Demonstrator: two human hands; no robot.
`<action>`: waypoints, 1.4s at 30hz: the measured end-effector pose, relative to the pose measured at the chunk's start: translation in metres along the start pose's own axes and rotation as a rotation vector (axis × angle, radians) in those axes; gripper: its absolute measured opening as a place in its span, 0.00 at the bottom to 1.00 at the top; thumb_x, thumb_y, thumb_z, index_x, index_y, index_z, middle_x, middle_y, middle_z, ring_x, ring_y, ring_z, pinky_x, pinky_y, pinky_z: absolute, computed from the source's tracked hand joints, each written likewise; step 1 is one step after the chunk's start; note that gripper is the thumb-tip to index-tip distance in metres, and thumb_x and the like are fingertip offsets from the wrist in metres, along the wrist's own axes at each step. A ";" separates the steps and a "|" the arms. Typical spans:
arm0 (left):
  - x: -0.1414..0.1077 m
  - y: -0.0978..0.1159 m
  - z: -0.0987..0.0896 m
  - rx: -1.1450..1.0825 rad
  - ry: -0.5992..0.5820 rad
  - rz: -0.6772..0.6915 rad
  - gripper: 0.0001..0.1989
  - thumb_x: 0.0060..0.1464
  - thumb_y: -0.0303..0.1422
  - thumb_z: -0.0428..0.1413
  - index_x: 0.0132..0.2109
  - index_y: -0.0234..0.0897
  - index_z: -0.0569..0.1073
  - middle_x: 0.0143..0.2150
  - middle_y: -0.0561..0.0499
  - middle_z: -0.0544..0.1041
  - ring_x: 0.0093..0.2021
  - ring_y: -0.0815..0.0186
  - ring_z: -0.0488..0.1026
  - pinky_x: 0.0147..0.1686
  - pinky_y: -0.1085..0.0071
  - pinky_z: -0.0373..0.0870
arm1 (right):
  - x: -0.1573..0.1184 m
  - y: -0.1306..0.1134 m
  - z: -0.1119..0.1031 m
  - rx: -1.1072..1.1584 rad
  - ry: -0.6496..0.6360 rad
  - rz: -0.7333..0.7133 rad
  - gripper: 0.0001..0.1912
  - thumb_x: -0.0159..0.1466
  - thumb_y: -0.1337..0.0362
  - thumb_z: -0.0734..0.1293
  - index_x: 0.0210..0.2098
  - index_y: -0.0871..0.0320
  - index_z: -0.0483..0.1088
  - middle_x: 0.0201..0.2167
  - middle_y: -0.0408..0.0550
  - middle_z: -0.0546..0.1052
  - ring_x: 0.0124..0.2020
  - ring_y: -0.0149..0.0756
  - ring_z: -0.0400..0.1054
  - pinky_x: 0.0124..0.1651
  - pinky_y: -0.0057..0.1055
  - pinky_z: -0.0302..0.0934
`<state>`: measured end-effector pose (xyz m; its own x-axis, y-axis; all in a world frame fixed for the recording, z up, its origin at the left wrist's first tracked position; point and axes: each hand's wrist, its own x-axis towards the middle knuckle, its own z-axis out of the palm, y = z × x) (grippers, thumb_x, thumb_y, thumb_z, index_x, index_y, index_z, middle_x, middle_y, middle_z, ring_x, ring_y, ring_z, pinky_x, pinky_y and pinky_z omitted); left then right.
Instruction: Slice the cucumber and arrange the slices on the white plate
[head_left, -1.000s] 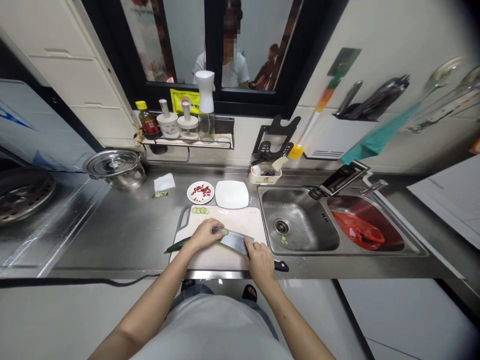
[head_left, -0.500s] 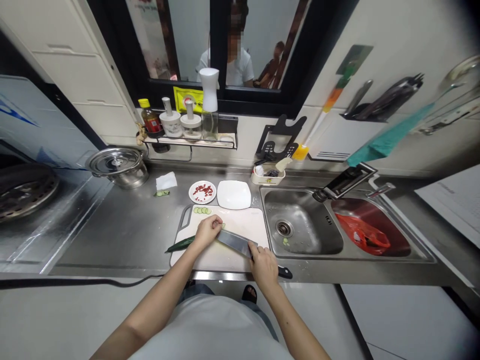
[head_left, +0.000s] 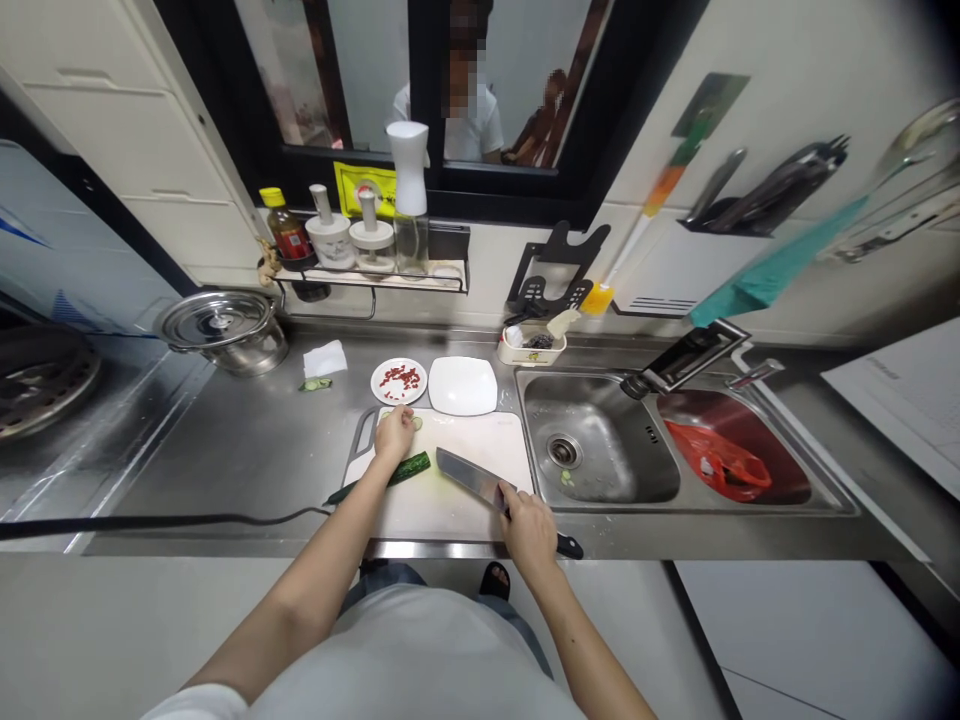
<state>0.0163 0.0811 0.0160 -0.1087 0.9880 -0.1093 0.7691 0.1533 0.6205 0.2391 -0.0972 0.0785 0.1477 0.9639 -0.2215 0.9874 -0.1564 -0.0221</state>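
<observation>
Left hand (head_left: 395, 434), fingers curled, its hold unclear, touches pale-green cucumber slices (head_left: 418, 424); the dark-green cucumber (head_left: 411, 468) crosses beneath its wrist. Right hand (head_left: 528, 524) grips the broad steel knife (head_left: 469, 475).

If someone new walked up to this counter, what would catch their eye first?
Probably the wide-bladed knife in the right hand, angled over the pale cutting board beside a dark green cucumber. Next, perhaps, the bright red plastic bag in the right sink basin, and the chopped red pieces on the small white plate behind the board.
</observation>
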 end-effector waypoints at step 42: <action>0.003 -0.011 0.001 0.292 0.001 0.178 0.13 0.59 0.36 0.50 0.43 0.42 0.79 0.47 0.43 0.73 0.49 0.53 0.63 0.48 0.61 0.62 | 0.003 -0.001 -0.001 0.099 -0.047 0.042 0.21 0.64 0.67 0.61 0.56 0.52 0.67 0.42 0.48 0.78 0.44 0.37 0.69 0.46 0.30 0.55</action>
<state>0.0082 0.0821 0.0083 0.0428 0.9989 -0.0189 0.9241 -0.0324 0.3809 0.2384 -0.0943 0.0788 0.1840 0.9453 -0.2694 0.9697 -0.2194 -0.1074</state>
